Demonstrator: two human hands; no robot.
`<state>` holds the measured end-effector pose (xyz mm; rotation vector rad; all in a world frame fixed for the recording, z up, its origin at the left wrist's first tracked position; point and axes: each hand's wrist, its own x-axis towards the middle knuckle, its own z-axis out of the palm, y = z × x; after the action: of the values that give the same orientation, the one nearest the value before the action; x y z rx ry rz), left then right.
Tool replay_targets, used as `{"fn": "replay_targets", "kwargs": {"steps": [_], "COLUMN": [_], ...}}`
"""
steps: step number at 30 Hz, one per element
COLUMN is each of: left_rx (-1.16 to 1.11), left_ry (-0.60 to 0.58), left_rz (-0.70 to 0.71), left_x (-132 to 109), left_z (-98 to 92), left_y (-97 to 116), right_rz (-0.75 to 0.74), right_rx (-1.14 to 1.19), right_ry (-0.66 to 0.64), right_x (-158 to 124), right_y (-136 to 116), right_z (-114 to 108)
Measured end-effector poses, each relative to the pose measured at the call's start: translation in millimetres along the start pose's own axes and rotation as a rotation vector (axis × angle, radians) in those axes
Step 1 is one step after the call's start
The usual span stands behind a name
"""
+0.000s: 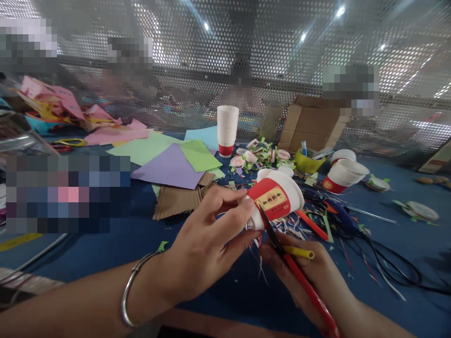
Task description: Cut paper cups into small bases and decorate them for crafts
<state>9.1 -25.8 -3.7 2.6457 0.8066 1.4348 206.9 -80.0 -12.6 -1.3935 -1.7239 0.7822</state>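
Note:
Tilted on its side, a red and white paper cup [282,185] with a gold label is gripped near its base by my left hand [211,225], thumb below and fingers above. My right hand [306,267] is closed round a pair of scissors [299,277] with red and yellow handles. The dark blades reach up against the cup's red side, close to my left fingertips. Whether the blades have cut into the paper I cannot tell. Thin paper strips and scraps [292,225] lie under and behind the cup.
A tall stack of paper cups [227,131] stands behind, beside coloured paper sheets [172,164]. Small paper pieces with green bits [264,152] are heaped near a yellow bowl [310,162]. More cups [343,173], a blue tool with a black cord [343,216] and cardboard [179,199] lie around.

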Motion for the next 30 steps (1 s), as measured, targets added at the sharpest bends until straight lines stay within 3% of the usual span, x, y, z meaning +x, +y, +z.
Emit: {"fn": "replay_targets", "kwargs": {"steps": [2,7,11,14,21,27,30], "left_rx": [-0.119,-0.727,-0.851,-0.794,-0.336,-0.042,-0.032], "left_ry": [0.038,0.02,-0.056,-0.016,0.001,-0.003,-0.009], "left_rz": [-0.094,-0.604,-0.709,-0.636,-0.311,-0.072,-0.055], "left_x": [1,8,14,11,-1,-1,-1], "left_z": [2.6,10.8,8.9,6.5,8.7,1.0,0.9], "left_y": [2,0,-5,-4,-2,1,2], "right_rz": [0.027,0.091,0.03,-0.006,0.139,0.023,0.032], "right_rx": [0.018,0.0,0.004,0.013,0.054,0.052,0.063], "right_ry": [-0.017,-0.039,-0.056,-0.059,-0.056,-0.064,-0.063], "right_x": [-1,0,5,6,0,0,0], "right_y": [-4,-8,0,2,-1,6,4], "right_z": [-2,-4,-3,-3,-1,-2,-2]}}
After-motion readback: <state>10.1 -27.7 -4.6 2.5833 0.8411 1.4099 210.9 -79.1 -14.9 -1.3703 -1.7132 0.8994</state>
